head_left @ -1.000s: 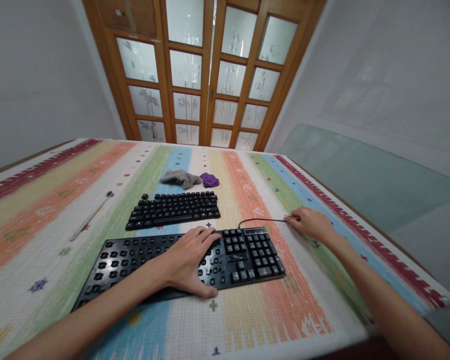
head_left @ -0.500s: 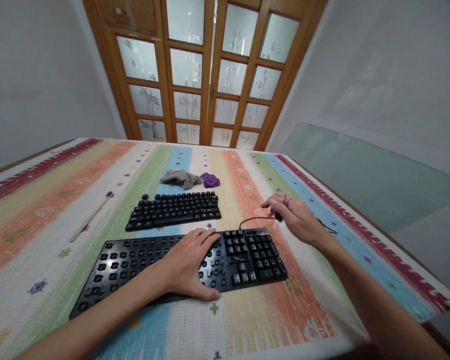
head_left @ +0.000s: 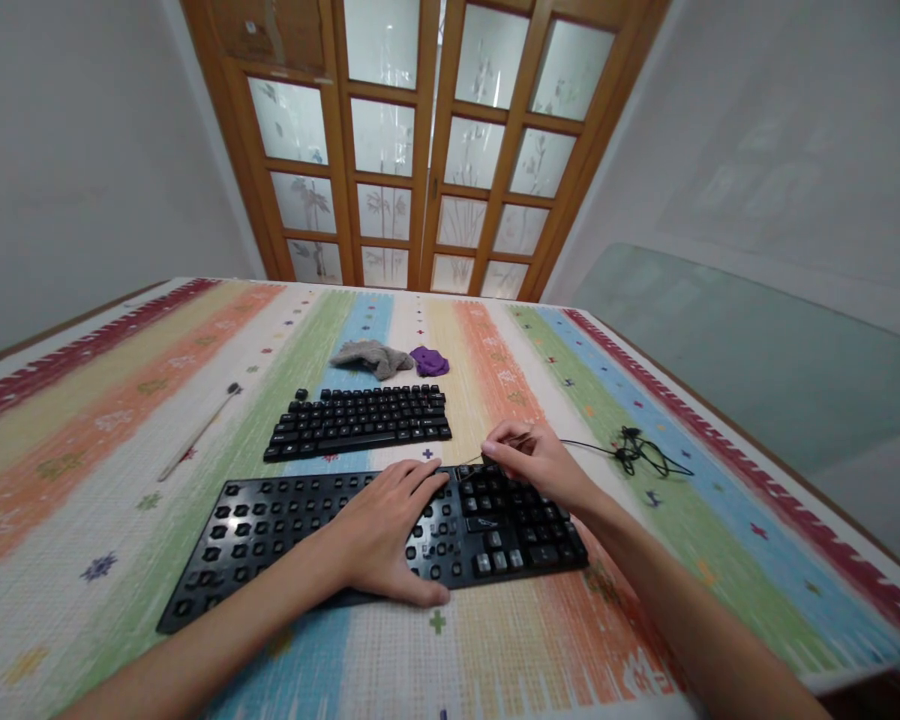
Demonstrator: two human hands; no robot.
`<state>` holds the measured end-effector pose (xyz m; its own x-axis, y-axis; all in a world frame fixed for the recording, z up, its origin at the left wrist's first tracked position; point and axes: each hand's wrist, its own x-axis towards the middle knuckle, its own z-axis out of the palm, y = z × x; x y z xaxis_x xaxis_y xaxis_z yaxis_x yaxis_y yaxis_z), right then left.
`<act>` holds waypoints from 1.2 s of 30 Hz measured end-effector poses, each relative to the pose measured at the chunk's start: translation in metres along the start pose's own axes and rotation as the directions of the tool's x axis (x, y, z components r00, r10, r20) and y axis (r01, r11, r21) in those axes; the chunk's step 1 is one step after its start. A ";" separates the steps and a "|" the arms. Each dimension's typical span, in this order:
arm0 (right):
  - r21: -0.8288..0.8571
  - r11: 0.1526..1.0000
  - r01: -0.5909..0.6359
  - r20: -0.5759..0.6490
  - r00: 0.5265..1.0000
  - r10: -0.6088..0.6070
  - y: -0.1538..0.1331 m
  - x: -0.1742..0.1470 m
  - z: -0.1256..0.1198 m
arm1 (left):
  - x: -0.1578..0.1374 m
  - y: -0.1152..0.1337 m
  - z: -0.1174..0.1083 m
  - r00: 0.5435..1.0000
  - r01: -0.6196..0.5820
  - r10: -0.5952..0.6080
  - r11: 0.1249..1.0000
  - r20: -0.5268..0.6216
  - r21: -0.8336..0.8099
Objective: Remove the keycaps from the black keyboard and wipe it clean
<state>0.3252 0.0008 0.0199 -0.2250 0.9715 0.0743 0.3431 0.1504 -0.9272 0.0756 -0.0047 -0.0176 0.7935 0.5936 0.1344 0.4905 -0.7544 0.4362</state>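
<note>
A black keyboard (head_left: 285,508) lies at a slant on the table; keycaps are off its left and middle, while its right-hand block still carries caps. My left hand (head_left: 390,525) rests across the keyboard's middle, fingers spread and thumb at the front edge. Over the top right of the board, my right hand (head_left: 529,458) is closed in a pinch on what looks like a small black keycap puller (head_left: 484,459) with thin wire ends, mostly hidden by the fingers. Behind the keyboard, removed keycaps (head_left: 360,420) stand arranged in rows.
A thin brush (head_left: 201,430) lies at the left. Beyond the keycaps are a grey cloth (head_left: 373,358) and a purple crumpled piece (head_left: 429,362). The black cable (head_left: 634,452) lies bundled on the right of the striped tablecloth (head_left: 105,430).
My right hand has moved left, from above the cloth beside the keyboard to over its upper right keys. The left hand stays on the board. The view has shifted slightly.
</note>
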 end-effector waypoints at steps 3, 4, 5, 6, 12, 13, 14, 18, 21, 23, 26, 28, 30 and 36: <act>0.024 0.999 -0.030 -0.012 0.999 0.031 0.001 -0.005 -0.004 | 0.000 0.001 0.000 1.000 0.012 -0.012 1.000 0.001 0.000; 0.025 0.999 -0.022 -0.033 0.999 0.023 0.001 -0.006 -0.005 | 0.000 0.001 0.000 1.000 0.015 -0.015 1.000 0.006 0.004; 0.028 1.000 -0.009 -0.056 0.998 0.011 0.001 -0.007 -0.007 | 0.000 0.001 0.000 1.000 0.019 -0.019 1.000 0.011 0.008; 0.032 0.999 0.002 -0.075 0.997 0.000 0.001 -0.007 -0.009 | 0.000 0.001 -0.001 1.000 0.022 -0.022 1.000 0.017 0.012; -0.037 0.994 0.103 -0.131 0.986 -0.107 0.003 -0.007 -0.016 | 0.001 0.002 -0.002 0.999 0.024 -0.024 0.999 0.027 0.021; -0.061 0.992 0.115 -0.121 0.985 -0.121 0.004 -0.007 -0.016 | 0.001 0.002 -0.002 0.999 0.025 -0.026 0.999 0.029 0.025; -0.083 0.989 0.121 -0.106 0.986 -0.129 0.005 -0.007 -0.015 | 0.001 0.002 -0.003 0.999 0.028 -0.029 0.999 0.032 0.028; -0.089 0.992 0.089 -0.081 0.992 -0.096 0.011 -0.007 -0.009 | 0.001 0.003 -0.003 0.998 0.040 -0.041 0.999 0.042 0.029; 0.023 0.999 0.027 -0.096 0.995 -0.025 0.017 -0.007 -0.003 | 0.001 0.003 -0.003 0.999 0.036 -0.037 0.999 0.039 0.021; 0.092 0.996 0.004 -0.104 0.995 0.005 0.019 -0.008 0.001 | 0.001 0.003 -0.003 0.999 0.032 -0.033 0.999 0.035 0.013; 0.118 0.993 0.007 -0.091 0.996 0.004 0.018 -0.010 0.003 | 0.001 0.004 -0.004 0.998 0.041 -0.041 0.999 0.044 0.005; 0.103 0.995 0.016 -0.078 0.997 -0.008 0.017 -0.011 0.004 | 0.001 0.005 -0.005 0.997 0.049 -0.049 0.999 0.058 0.007; 0.091 0.996 0.026 -0.076 0.997 -0.019 0.015 -0.012 0.004 | 0.001 0.005 -0.005 0.997 0.052 -0.053 0.999 0.063 0.015; 0.097 0.994 0.049 -0.079 0.996 -0.041 0.014 -0.012 0.006 | 0.001 0.004 -0.005 0.997 0.046 -0.046 0.999 0.058 0.007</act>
<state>0.3276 -0.0102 0.0037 -0.1664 0.9759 0.1409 0.2416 0.1789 -0.9537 0.0768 -0.0060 -0.0115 0.7895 0.6106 0.0622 0.5291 -0.7283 0.4354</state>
